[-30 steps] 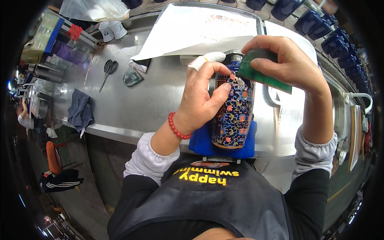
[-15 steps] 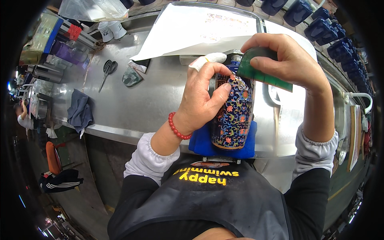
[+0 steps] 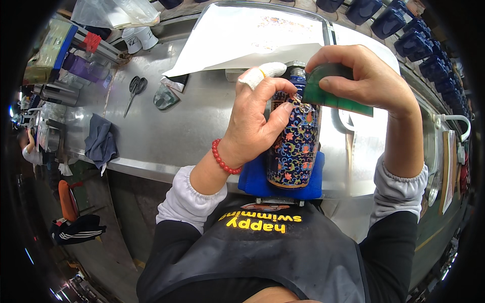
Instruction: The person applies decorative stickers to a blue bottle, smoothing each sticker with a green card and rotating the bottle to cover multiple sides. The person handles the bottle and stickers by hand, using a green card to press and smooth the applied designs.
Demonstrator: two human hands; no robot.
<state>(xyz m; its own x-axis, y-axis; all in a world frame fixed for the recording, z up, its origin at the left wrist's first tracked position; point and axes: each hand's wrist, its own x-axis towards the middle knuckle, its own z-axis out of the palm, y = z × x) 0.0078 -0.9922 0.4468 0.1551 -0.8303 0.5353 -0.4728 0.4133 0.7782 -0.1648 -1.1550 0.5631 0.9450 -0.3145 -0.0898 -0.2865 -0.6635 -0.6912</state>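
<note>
A dark blue vase (image 3: 293,146) with a colourful flower-and-scroll pattern lies on a blue cloth pad (image 3: 314,177), its narrow neck pointing away from me. My left hand (image 3: 257,116) is at the vase's shoulder, thumb and index finger bent against its patterned surface. A small crinkled flap shows by those fingertips. White wrapping covers one of that hand's other fingers. My right hand (image 3: 369,83) grips a flat green scraper (image 3: 336,88), with its edge close beside the vase's shoulder. Whether the scraper touches the vase I cannot tell.
White sheets (image 3: 242,38) with printed pattern lie behind the vase on the metal table (image 3: 172,136). To the left are scissors (image 3: 135,91), another greenish scraper (image 3: 165,97) and a grey cloth (image 3: 101,139). Several dark blue pots (image 3: 389,22) line the far right.
My right hand and the scraper have shifted slightly right and toward me. More of the vase's neck shows. The crinkled flap looks smaller; my left hand has barely moved.
</note>
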